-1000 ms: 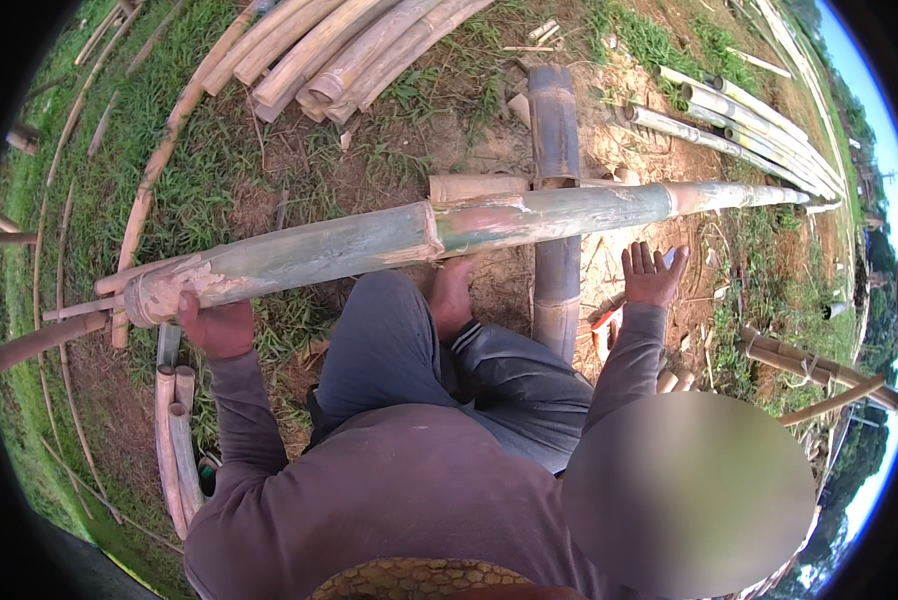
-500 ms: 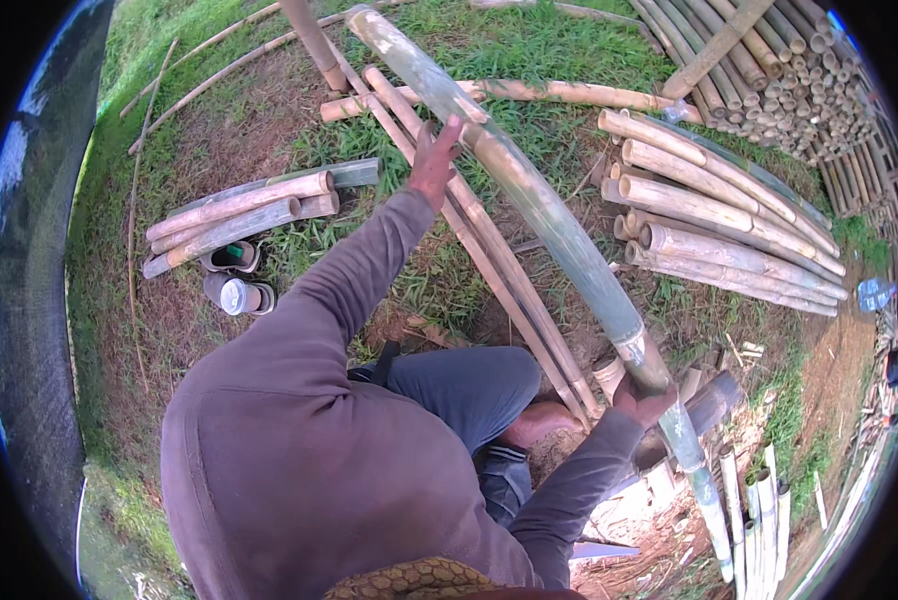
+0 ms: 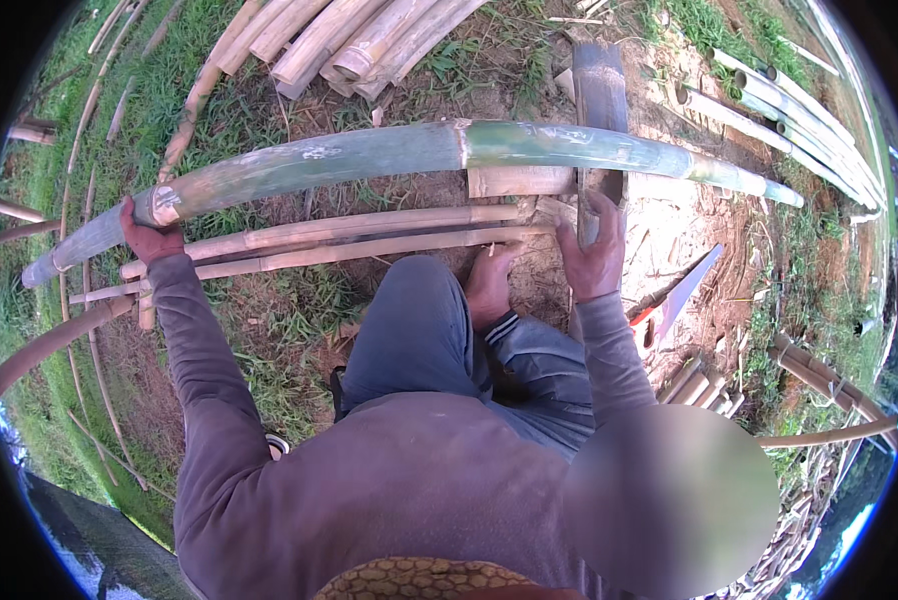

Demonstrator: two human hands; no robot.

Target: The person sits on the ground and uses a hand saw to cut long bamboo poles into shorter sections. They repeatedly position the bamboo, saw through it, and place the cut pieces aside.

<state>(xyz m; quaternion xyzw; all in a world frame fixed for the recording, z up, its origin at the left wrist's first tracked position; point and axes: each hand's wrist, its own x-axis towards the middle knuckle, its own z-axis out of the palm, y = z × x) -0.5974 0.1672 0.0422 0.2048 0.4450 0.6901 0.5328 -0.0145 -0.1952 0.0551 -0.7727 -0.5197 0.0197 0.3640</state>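
I have the long green bamboo pole (image 3: 369,155) stretched across in front of the bent knee, passing over the dark bamboo crosspiece (image 3: 601,85) on its right half. My left hand (image 3: 155,238) holds it near the left end, beside a pale node ring, thumb on the near edge; the fingers underneath are hidden from me. My right hand (image 3: 594,258) is wide, thumb and fingers curved apart, holding nothing, just on the near side of the pole; I can't tell whether its fingertips brush the crosspiece.

I judge the pole stiff and fairly heavy but hollow, smooth enough to slide or roll between the nodes, and liable to split if struck or pinched hard. I'd take hold just beside the node rings, hands well apart to tame its swing.

I make out no container for certain. The handsaw (image 3: 691,285) lies on the ground to the right, near the right forearm.
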